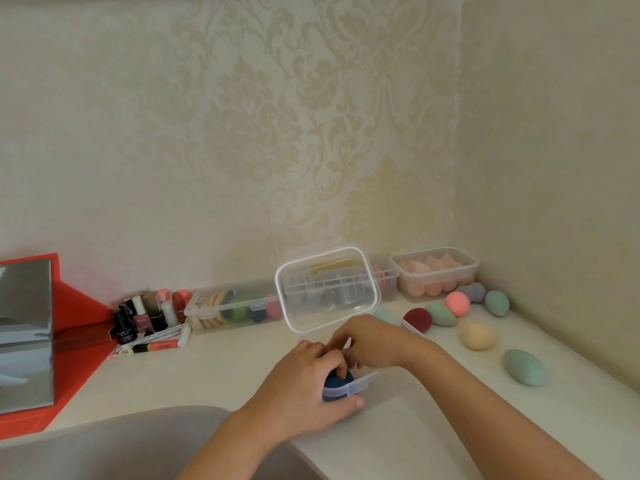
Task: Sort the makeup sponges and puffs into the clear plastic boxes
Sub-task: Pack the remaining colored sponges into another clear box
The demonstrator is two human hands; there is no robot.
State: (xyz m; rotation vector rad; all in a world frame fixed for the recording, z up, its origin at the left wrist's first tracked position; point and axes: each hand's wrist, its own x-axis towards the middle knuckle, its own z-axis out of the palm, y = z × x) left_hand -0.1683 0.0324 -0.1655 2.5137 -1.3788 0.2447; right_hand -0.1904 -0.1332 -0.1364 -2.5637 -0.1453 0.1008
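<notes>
My left hand (pixel 308 386) grips a small clear plastic box (pixel 360 384) at the counter's front, thumb along its near side. A dark blue sponge (pixel 337 381) shows inside it. The box's clear lid (pixel 327 289) stands open behind. My right hand (pixel 375 342) reaches over the box with fingers bent down into it; what they touch is hidden. Loose egg-shaped sponges lie to the right: dark red (pixel 417 319), green (pixel 441 315), pink (pixel 457 304), yellow (pixel 478 336) and teal (pixel 524 367). A clear box of peach sponges (pixel 434 273) sits in the back corner.
A long clear box of flat puffs (pixel 235 306) lies along the wall. Nail polish bottles (pixel 142 317) stand left of it, beside a red case with a mirror (pixel 27 334). A sink basin (pixel 121 445) lies at the front left. Walls close the back and right.
</notes>
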